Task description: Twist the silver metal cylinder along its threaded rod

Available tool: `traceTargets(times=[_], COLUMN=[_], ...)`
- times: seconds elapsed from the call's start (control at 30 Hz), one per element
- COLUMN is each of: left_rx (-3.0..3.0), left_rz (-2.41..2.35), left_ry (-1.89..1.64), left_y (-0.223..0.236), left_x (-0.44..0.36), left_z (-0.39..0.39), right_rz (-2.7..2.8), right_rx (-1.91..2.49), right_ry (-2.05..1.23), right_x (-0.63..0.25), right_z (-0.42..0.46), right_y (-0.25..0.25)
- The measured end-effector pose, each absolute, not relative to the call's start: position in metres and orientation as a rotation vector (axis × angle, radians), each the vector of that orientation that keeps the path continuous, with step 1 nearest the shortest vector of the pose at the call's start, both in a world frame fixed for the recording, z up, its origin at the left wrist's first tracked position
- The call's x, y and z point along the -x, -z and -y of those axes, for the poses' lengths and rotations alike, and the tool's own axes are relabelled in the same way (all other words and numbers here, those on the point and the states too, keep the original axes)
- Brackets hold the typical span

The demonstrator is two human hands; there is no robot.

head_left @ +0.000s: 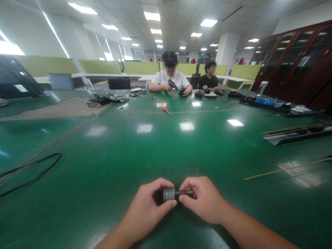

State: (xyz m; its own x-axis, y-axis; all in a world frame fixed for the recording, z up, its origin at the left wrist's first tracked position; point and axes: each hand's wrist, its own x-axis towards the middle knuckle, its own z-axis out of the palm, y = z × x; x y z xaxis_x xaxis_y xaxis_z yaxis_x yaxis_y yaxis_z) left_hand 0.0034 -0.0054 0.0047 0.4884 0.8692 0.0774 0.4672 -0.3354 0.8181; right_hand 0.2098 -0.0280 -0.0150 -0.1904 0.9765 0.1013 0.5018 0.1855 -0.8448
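Near the table's front edge lies a grey metal cylinder (169,194), sideways between my hands. A thinner, dark stepped shaft (185,192) extends from its right end. My left hand (153,204) is closed around the cylinder, thumb below and index finger above. With thumb and fingertips, my right hand (203,199) pinches the shaft, whose tip shows between the fingers. Whether cylinder and shaft are one piece or two cannot be made out. Both hands are just above or on the green table (124,155).
Across the table a person in white (169,77) holds a power drill (173,84); another person (209,77) sits beside them. An orange screwdriver (166,110) lies mid-table. Thin rods (285,168) and a metal channel (293,136) are at right, a black cable (38,166) at left.
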Motion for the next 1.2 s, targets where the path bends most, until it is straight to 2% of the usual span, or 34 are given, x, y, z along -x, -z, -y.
traceTargets(times=[1.2], left_rx=[-1.982], left_rz=[-1.125], left_ry=[-0.687], left_y=[-0.0072], left_x=[-0.0046], left_z=[0.0041], right_rz=[1.794], right_rx=[1.381], right_ry=[-0.916], right_x=[-0.2095], right_z=[0.0282], right_y=[0.0149])
